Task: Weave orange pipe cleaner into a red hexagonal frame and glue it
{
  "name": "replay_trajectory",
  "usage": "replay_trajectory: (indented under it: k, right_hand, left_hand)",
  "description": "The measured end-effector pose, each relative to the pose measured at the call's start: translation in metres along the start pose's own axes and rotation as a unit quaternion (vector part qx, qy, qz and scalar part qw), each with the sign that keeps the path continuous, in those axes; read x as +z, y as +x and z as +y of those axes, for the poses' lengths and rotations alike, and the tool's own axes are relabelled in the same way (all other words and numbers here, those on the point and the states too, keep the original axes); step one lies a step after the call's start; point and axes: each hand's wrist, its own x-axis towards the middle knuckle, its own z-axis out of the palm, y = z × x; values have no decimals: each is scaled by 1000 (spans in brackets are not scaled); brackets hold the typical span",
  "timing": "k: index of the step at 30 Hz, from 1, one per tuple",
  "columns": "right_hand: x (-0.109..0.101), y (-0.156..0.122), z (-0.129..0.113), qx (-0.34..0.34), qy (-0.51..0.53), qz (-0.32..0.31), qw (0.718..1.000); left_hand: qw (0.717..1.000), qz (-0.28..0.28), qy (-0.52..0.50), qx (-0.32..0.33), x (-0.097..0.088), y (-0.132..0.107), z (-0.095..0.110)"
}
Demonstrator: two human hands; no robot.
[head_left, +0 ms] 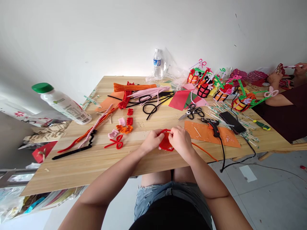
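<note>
Near the table's front edge, a small round red and orange pipe-cleaner basket is held between my hands. My left hand pinches its rim on the left, thumb over the edge. My right hand is closed on the opposite side, its fingertips partly hidden. An orange pipe cleaner trails rightward from beside my right hand; where its inner end goes is hidden. To the left lie a red pipe-cleaner bow and several coiled pieces in orange, red and pink.
A glue gun lies on an orange sheet, with scissors and a phone nearby. Finished flower baskets stand at back right. A white bottle stands left. Another person's hand works at far right.
</note>
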Motion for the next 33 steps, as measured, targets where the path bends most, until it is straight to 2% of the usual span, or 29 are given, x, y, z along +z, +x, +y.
replay_trajectory:
  k: [9,16,19,22,28,33]
  right_hand:
    - [-1,0,0,12,0,-10,1000]
    - [1,2,3,-4,6,11,1000]
    - [2,4,5,-26,3,18,999]
    - [1,6,7,-28,11,0,1000]
    - [2,6,7,-28,25,-3,999]
    - [6,6,7,-32,41,12,999]
  left_hand:
    - [996,-67,34,47,-4,-1,-1]
    - [999,18,-46,5,-11,0,3]
    - [996,9,-87,-6,-16,2,6]
    - [994,-4,-111,-9,-17,3,6]
    - [996,-13,-88,10,-16,2,5]
    - [994,-26,-109,4,-13,3,4]
